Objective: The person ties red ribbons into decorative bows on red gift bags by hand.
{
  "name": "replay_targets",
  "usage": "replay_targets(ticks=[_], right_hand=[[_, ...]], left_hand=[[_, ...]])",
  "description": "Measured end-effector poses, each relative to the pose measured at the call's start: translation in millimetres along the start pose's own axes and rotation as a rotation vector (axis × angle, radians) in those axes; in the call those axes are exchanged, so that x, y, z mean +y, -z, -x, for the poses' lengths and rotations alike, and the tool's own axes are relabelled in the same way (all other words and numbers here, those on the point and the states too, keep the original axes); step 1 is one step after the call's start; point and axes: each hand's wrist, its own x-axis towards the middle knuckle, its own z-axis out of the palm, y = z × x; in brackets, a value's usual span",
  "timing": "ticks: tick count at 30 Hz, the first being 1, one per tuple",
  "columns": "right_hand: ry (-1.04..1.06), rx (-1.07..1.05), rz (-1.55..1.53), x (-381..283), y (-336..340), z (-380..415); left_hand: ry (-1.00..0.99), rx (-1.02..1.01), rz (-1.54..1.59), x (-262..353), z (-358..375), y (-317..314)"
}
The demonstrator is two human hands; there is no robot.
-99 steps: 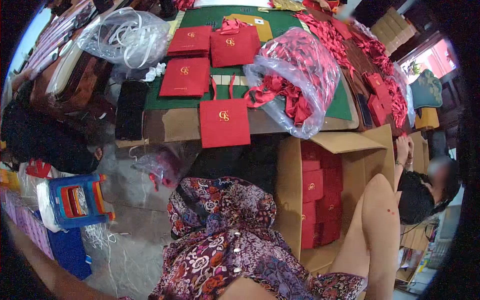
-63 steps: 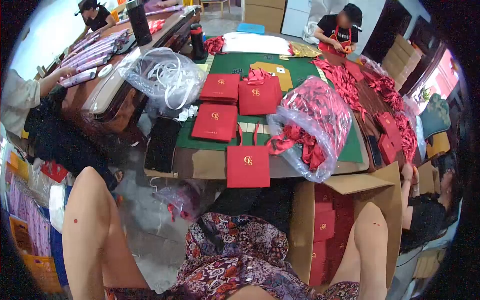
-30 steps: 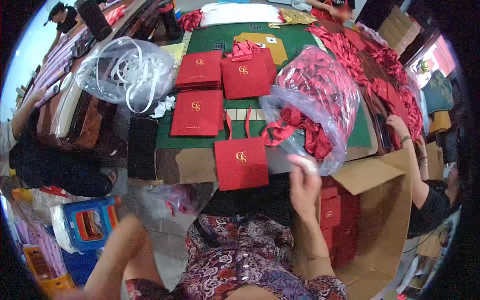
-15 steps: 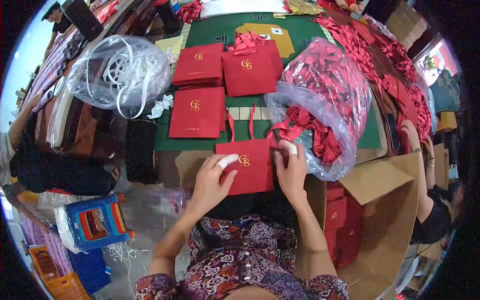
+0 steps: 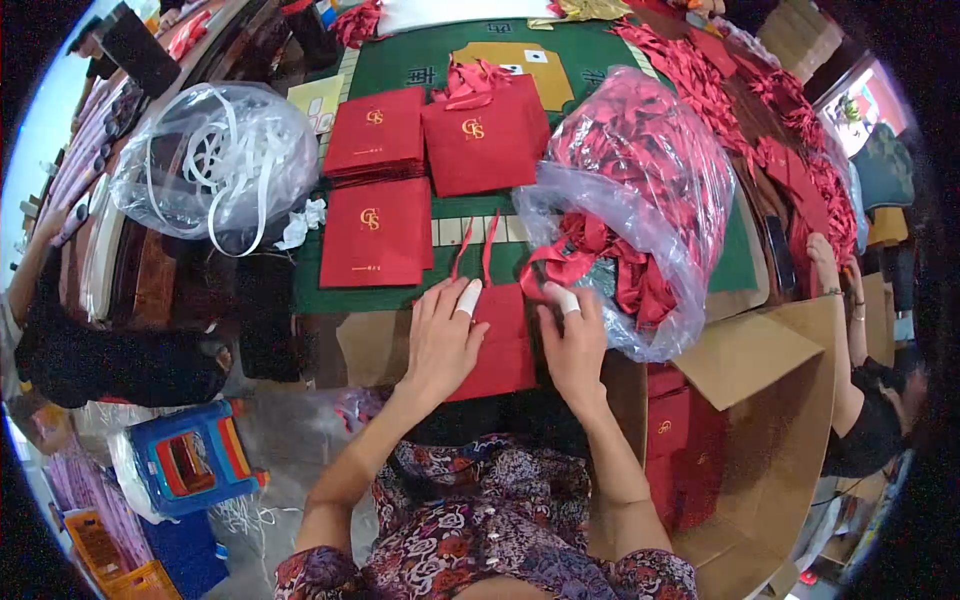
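A red paper bag lies upright-facing before me at the table's near edge, two thin red ribbon handles reaching up from its top. My left hand is closed at the bag's top left, white tape round one finger, and covers part of its front. Just right of the bag is my right hand, also with a taped finger. Its thumb and fingers are pinched together at a red ribbon that loops from the open plastic bag of ribbons; the exact fingertip contact is blurred.
Stacked red bags and another bag with ribbon rest on the green table mat. A clear bag of white ribbon lies left. An open cardboard box holding red bags stands right. Other people's arms show at the sides.
My left hand has moved from over the bag's front to its top edge and closed there. The gold lettering on that bag no longer shows. The view has shifted slightly.
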Motion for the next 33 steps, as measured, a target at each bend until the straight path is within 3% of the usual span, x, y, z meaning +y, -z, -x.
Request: replay_targets(ticks=[4,6,8,10,11,12,14,18,20,22,23,26,28,30,33], right_hand=[[0.059,-0.007,0.021,14,-2,-2],[0.103,-0.002,0.013,13,-2,-4],[-0.006,0.040,-0.183,1,5,-3],[0.036,0.060,-0.254,-12,14,0],[0.077,0.025,-0.256,-20,19,3],[0.118,-0.010,-0.258,-27,24,7],[0.216,-0.077,-0.293,-36,26,14],[0.328,-0.239,-0.356,-42,27,34],[0.416,-0.312,-0.380,-42,31,39],[0.428,-0.354,-0.364,-36,34,40],[0.437,-0.393,-0.341,-33,36,41],[0.383,-0.379,-0.262,-24,39,31],[0.308,-0.402,-0.244,-23,36,30],[0.143,-0.233,-0.274,-29,34,27],[-0.017,-0.171,-0.467,-37,29,26]], left_hand=[[0.002,0.092,0.088,7,-2,5],[0.070,0.016,0.302,13,-2,10],[0.162,-0.065,0.395,21,-1,16],[0.475,-0.304,1.038,14,5,5],[0.514,-0.423,1.152,10,5,1],[0.513,-0.428,1.151,12,2,1],[0.768,-0.412,1.736,18,-5,1],[0.655,-0.585,2.052,-2,-14,-3],[0.764,-0.520,2.018,0,-15,7],[0.769,-0.394,1.691,-7,-15,13],[0.826,-0.378,1.833,-9,-14,19],[0.801,-0.226,1.770,-8,-9,14],[0.792,-0.148,1.735,-6,-6,14],[0.823,-0.024,1.787,-4,-5,17],[0.832,0.024,1.804,9,-3,15]])
